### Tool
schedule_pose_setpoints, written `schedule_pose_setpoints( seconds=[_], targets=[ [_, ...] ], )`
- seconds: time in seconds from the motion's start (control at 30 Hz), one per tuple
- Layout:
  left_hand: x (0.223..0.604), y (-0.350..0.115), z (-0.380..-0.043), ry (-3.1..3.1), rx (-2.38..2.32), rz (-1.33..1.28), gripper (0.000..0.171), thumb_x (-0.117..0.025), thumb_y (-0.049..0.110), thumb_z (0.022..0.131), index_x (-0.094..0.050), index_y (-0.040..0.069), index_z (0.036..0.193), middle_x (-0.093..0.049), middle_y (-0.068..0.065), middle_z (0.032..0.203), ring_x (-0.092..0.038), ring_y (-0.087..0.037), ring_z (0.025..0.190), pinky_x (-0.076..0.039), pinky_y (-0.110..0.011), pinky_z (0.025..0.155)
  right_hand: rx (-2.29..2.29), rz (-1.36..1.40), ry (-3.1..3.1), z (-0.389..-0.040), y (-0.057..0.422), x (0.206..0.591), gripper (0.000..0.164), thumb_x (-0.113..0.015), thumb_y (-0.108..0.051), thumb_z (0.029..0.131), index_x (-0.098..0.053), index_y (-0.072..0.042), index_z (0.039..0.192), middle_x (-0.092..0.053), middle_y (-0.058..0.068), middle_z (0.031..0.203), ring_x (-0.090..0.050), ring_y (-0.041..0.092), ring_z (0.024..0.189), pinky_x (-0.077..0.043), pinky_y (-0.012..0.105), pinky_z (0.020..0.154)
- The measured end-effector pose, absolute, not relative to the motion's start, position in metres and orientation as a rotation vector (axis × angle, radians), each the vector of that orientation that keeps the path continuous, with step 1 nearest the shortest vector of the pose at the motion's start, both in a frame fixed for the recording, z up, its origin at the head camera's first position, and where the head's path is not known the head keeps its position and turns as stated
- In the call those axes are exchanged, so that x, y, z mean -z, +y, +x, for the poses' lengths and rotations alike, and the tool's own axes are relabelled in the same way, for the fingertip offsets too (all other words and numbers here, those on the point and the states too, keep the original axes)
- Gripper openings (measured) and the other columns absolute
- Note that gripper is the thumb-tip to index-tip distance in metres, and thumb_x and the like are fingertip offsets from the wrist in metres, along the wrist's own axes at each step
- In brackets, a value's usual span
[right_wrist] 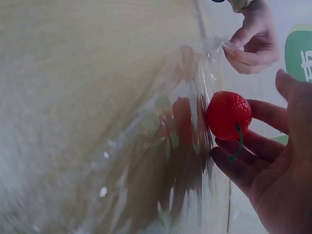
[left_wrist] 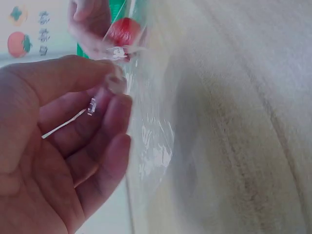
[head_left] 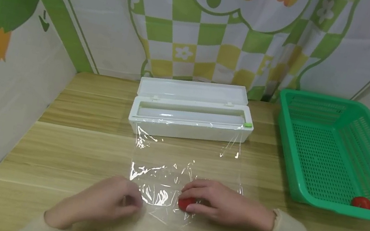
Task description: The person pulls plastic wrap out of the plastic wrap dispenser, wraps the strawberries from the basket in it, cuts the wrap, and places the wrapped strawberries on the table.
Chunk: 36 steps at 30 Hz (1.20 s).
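Observation:
A sheet of clear cling film stretches from the white dispenser box toward the front of the table. My left hand pinches its near left corner between thumb and fingers, and the film bunches at the fingertips in the left wrist view. Against the film sits a bumpy red fruit with a green stem. Around this fruit my right hand lies with fingers loosely bent behind it; in the right wrist view the thumb stands away from it.
The dispenser's lid is raised, and a green cutter slider sits at its right end. To the right stands a green plastic basket with another red item inside. A printed curtain hangs behind the wooden table.

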<state>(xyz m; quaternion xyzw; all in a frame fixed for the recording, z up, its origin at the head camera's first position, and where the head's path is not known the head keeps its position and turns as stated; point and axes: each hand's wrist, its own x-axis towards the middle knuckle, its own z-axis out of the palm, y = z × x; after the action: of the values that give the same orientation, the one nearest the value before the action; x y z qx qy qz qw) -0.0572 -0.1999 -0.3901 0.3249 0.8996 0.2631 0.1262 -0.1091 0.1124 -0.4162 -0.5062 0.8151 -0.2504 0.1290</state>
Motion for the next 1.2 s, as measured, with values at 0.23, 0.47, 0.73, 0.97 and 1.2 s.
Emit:
schedule_pose_setpoints(
  seconds=[0.23, 0.47, 0.73, 0.97, 1.2],
  targets=[
    [0.394, -0.21, -0.069, 2.495, -1.138, 0.739, 0.007, -0.071, 0.02, 0.09, -0.075, 0.015, 0.088, -0.071, 0.009, 0.082, -0.058, 0.003, 0.076, -0.054, -0.02, 0.069, 0.699, -1.564, 2.318, -0.112, 0.114, 0.413, 0.04, -0.059, -0.046, 0.097, -0.066, -0.021, 0.127, -0.062, -0.005, 0.131, -0.057, 0.011, 0.122, -0.049, 0.031, 0.105],
    [0.394, -0.219, -0.077, 2.473, -1.205, 0.557, 0.016, -0.071, 0.023, 0.09, -0.076, 0.01, 0.096, -0.076, -0.001, 0.092, -0.064, 0.001, 0.081, -0.056, -0.02, 0.075, 0.711, -1.52, 2.3, -0.115, 0.112, 0.415, 0.037, -0.068, -0.037, 0.093, -0.066, -0.021, 0.127, -0.064, -0.007, 0.13, -0.058, 0.01, 0.121, -0.05, 0.031, 0.105],
    [0.395, -0.226, -0.082, 2.485, -1.178, 0.555, 0.017, -0.07, 0.026, 0.091, -0.077, 0.013, 0.1, -0.077, 0.0, 0.098, -0.067, -0.002, 0.087, -0.056, -0.019, 0.08, 0.89, -1.343, 2.259, -0.122, 0.111, 0.417, 0.028, -0.07, -0.023, 0.093, -0.068, -0.019, 0.12, -0.069, -0.009, 0.113, -0.062, 0.001, 0.101, -0.054, 0.023, 0.093],
    [0.401, -0.23, -0.087, 2.531, -1.129, 0.628, 0.012, -0.071, 0.022, 0.089, -0.077, 0.016, 0.097, -0.077, 0.003, 0.097, -0.068, -0.003, 0.091, -0.055, -0.02, 0.085, 0.983, -1.264, 2.242, -0.126, 0.112, 0.419, 0.025, -0.074, -0.022, 0.089, -0.07, -0.021, 0.114, -0.071, -0.01, 0.107, -0.062, 0.001, 0.097, -0.055, 0.023, 0.091],
    [0.398, -0.229, -0.089, 2.66, -1.114, 0.533, 0.008, -0.072, 0.019, 0.089, -0.077, 0.016, 0.095, -0.076, 0.003, 0.094, -0.066, -0.004, 0.084, -0.056, -0.021, 0.077, 1.0, -1.268, 2.252, -0.128, 0.112, 0.418, 0.025, -0.075, -0.025, 0.087, -0.071, -0.02, 0.112, -0.07, -0.01, 0.108, -0.063, 0.003, 0.098, -0.054, 0.024, 0.091]
  ],
)
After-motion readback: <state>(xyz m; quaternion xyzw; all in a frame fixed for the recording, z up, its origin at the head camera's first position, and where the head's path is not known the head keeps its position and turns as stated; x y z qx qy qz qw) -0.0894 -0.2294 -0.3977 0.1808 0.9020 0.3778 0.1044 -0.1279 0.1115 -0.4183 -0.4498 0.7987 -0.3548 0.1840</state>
